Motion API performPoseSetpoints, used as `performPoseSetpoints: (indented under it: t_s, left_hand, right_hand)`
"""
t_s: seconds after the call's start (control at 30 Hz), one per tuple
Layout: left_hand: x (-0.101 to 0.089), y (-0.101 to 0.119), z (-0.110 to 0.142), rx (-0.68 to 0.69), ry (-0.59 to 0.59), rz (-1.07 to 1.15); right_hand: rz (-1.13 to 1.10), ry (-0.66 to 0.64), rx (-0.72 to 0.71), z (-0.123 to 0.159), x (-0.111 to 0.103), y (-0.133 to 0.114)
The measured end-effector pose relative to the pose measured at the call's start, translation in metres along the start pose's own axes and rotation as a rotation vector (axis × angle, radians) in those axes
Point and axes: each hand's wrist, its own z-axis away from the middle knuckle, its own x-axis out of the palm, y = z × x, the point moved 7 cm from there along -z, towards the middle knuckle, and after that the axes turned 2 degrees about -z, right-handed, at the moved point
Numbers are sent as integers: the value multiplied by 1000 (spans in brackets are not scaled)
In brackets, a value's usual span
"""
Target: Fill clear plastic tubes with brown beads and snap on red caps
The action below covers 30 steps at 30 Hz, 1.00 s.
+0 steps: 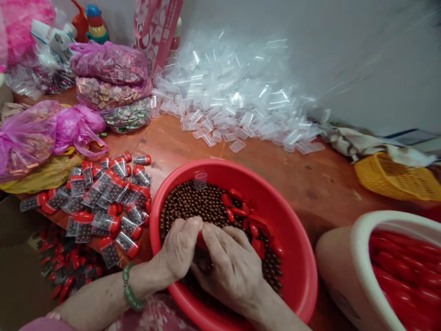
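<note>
Both hands meet over a red basin (306, 276) holding dark brown balls (193, 202). My left hand (181, 248), a green bead bracelet on its wrist, is closed with its thumb against the other thumb. My right hand (230, 266) is closed too. Between them they grip a small container with a red cap (200, 236); most of it is hidden by the fingers. An open clear container (200, 181) rests on the balls near the far rim. Loose red caps (241, 210) lie on the balls at the right side.
Filled red-capped containers (113, 188) are piled on the table left of the basin, and more lie below its edge. Clear empty containers (234, 105) heap against the wall. A white tub (361, 248) of red caps stands right, near a yellow basket (396, 179). Pink bags (110, 59) sit back left.
</note>
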Motion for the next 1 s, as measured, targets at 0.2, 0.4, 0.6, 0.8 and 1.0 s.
performPoseSetpoints:
  t_s: [0.2, 0.4, 0.6, 0.8, 1.0]
  left_hand:
    - [-23, 9, 22, -242, -29, 460]
    - [-112, -8, 94, -394, 90, 144]
    - [-188, -63, 186, -385, 276, -772]
    - [-177, -66, 169, -460, 106, -871]
    - [-96, 37, 82, 93, -50, -440]
  right_hand:
    - [-409, -407, 224, -6, 28, 47]
    - [-227, -353, 855, 9, 82, 154]
    - [-258, -369, 830, 7, 112, 153]
    - [-302, -575, 873, 22, 126, 137]
    - [-591, -903, 1029, 58, 133, 111]
